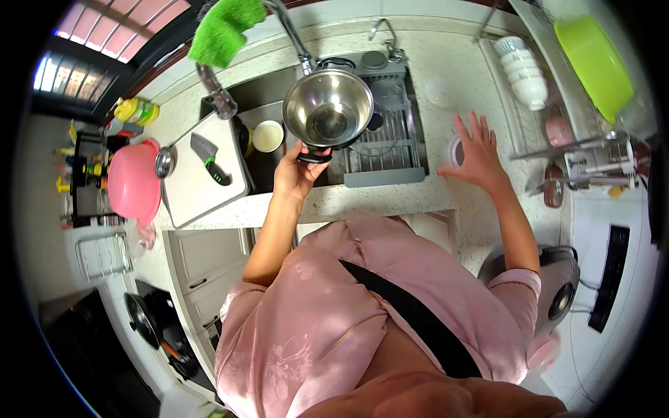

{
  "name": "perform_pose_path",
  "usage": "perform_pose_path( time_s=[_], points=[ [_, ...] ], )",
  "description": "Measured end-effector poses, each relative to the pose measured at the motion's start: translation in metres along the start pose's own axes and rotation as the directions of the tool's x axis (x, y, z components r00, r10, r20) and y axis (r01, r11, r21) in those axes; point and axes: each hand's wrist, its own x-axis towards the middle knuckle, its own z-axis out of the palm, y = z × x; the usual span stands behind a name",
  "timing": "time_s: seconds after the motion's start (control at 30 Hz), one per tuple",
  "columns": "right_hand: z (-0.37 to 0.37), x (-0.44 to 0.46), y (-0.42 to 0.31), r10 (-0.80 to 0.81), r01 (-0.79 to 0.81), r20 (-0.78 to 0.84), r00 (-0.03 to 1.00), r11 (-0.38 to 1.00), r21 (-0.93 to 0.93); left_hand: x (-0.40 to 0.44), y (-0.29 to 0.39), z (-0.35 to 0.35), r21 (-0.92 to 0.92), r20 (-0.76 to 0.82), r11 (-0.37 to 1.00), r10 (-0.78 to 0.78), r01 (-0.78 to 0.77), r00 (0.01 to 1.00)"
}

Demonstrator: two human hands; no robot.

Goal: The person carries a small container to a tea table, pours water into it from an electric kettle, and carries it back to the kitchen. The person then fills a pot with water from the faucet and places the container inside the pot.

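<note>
Left hand (295,175) fingers close on the steel pot (306,99) — aloft, not yet set down — right hand (479,156) fingers spread, empty.

A white cutting board (191,191) on the worktop (446,54) carries a knife (204,148) with a green-trimmed black handle. At the board's left edge is a small metal bowl (164,162), with a pink basin (131,182) just beyond. Behind the board is a yellow bottle (136,111); well to its right, stacked white bowls (524,82).
</note>
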Motion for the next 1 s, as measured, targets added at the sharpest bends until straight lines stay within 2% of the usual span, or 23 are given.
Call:
perform_pose_path(
  time_s=[0.07,0.1,0.17,0.23,0.3,0.33,0.37,0.43,0.5,0.57,0.6,0.67,0.7,0.77,0.8,0.83,0.87,0.9,0.97,1.0],
  points=[
    [-0.022,0.022,-0.02,-0.191,0.197,-0.105,0.976,0.979,0.046,-0.012,0.002,-0.016,-0.058,-0.027,0.998,0.008,-0.01,1.0],
    [-0.021,0.04,-0.033,-0.203,0.209,-0.105,0.973,0.977,0.047,-0.016,0.003,-0.028,-0.062,-0.034,0.998,0.018,-0.02,0.999],
    [-0.014,0.083,-0.059,-0.436,0.442,-0.079,0.897,0.891,0.105,-0.025,0.006,-0.049,-0.087,-0.051,0.99,0.103,-0.107,0.993],
    [0.005,0.127,-0.096,-0.553,0.551,-0.024,0.833,0.825,0.122,-0.032,0.009,-0.057,-0.103,-0.144,0.979,0.16,-0.175,0.977],
    [0.028,0.166,-0.135,-0.566,0.564,-0.027,0.824,0.815,0.137,-0.036,0.014,-0.072,-0.123,-0.158,0.956,0.248,-0.268,0.956],
    [0.033,0.182,-0.156,-0.535,0.534,-0.023,0.844,0.839,0.104,-0.04,0.017,-0.076,-0.143,-0.213,0.944,0.265,-0.298,0.941],
    [0.041,0.198,-0.17,-0.576,0.575,-0.022,0.817,0.812,0.099,-0.041,0.02,-0.084,-0.159,-0.232,0.936,0.273,-0.313,0.934],
    [0.059,0.227,-0.192,-0.466,0.49,-0.205,0.861,0.867,0.089,-0.051,0.025,-0.08,-0.187,-0.257,0.905,0.331,-0.382,0.908],
    [0.069,0.239,-0.198,-0.491,0.518,-0.245,0.836,0.853,0.056,-0.062,0.029,-0.076,-0.108,-0.31,0.911,0.35,-0.398,0.884],
    [0.074,0.244,-0.201,-0.407,0.404,0.143,0.902,0.913,0.056,-0.065,0.032,-0.081,-0.14,-0.307,0.9,0.356,-0.412,0.882],
    [0.077,0.24,-0.204,-0.431,0.428,0.147,0.89,0.902,0.049,-0.063,0.031,-0.086,-0.127,-0.301,0.897,0.371,-0.423,0.878],
    [0.084,0.224,-0.201,-0.479,0.479,0.014,0.878,0.878,0.014,-0.061,0.032,-0.085,-0.145,-0.312,0.889,0.376,-0.435,0.872],
    [0.083,0.214,-0.202,-0.495,0.495,0.021,0.869,0.869,0.004,-0.06,0.032,-0.083,-0.146,-0.309,0.893,0.367,-0.425,0.878],
    [0.083,0.192,-0.213,-0.556,0.607,-0.379,0.74,0.795,0.02,-0.05,0.027,-0.08,-0.178,-0.341,0.871,0.383,-0.459,0.859],
    [0.086,0.184,-0.221,-0.565,0.614,-0.374,0.736,0.789,0.017,-0.043,0.025,-0.085,-0.188,-0.335,0.879,0.362,-0.438,0.87],
    [0.09,0.175,-0.23,-0.499,0.534,-0.195,0.844,0.752,0.387,-0.039,0.024,-0.086,-0.195,-0.331,0.887,0.343,-0.419,0.879],
    [0.094,0.166,-0.239,-0.474,0.328,0.023,0.88,0.644,0.691,-0.035,0.022,-0.084,-0.184,-0.332,0.893,0.338,-0.412,0.881],
    [0.091,0.158,-0.246,-0.507,0.009,0.285,0.814,0.501,0.866,-0.03,0.021,-0.083,-0.183,-0.3,0.897,0.338,-0.402,0.892],
    [0.082,0.148,-0.254,-0.563,-0.391,0.561,0.608,0.402,0.828,-0.023,0.021,-0.083,-0.149,-0.294,0.915,0.32,-0.374,0.9],
    [0.098,0.15,-0.257,-0.554,-0.369,0.527,0.645,0.378,0.849,-0.022,0.024,-0.08,-0.147,-0.279,0.924,0.304,-0.354,0.911]
  ],
)
